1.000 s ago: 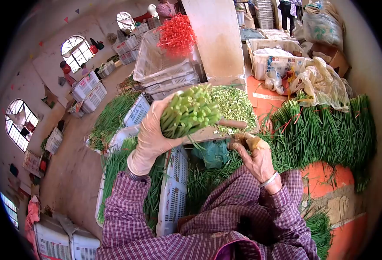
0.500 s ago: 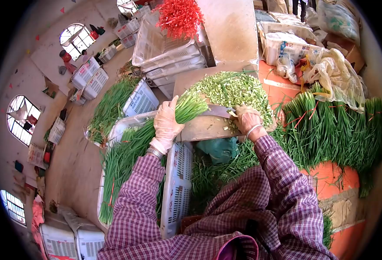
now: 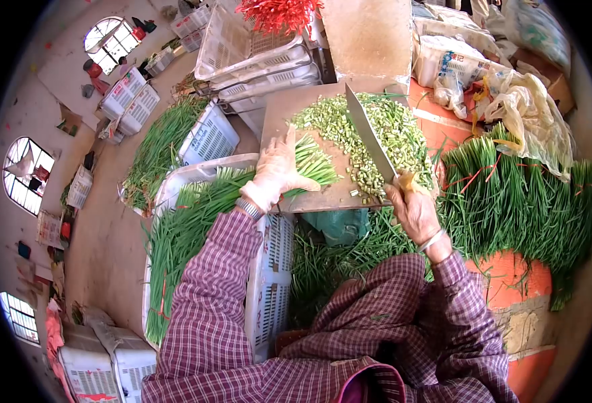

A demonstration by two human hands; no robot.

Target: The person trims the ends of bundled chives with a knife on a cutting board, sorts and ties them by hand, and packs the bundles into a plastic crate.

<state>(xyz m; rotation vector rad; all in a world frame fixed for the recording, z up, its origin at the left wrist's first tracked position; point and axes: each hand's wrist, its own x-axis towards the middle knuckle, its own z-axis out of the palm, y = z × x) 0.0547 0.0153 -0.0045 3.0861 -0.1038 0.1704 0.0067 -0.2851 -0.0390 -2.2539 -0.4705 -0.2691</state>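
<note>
My left hand (image 3: 279, 169), in a pale glove, lies over a bundle of green stalks (image 3: 314, 161) at the left of a wooden board (image 3: 296, 113), fingers spread with the thumb below. The leafy length of the bundle trails left over a white crate (image 3: 269, 282). My right hand (image 3: 413, 207) is closed round the handle of a knife (image 3: 370, 134), at the board's right front corner. The blade is raised and points up and left across a heap of short chopped pieces (image 3: 336, 121). The cut ends of the bundle face the heap.
Tied green bundles (image 3: 517, 201) stand on the right beside crumpled plastic (image 3: 524, 114). Stacked white crates (image 3: 265, 74) with red ties (image 3: 279, 15) are behind the board. A teal bag (image 3: 339, 225) hangs below its front edge. Loose greens lie beneath.
My left hand has lowered the bundle onto the board and its fingers have spread. The knife, low beside the bundle half a second ago, has swung up to the right over the chopped heap.
</note>
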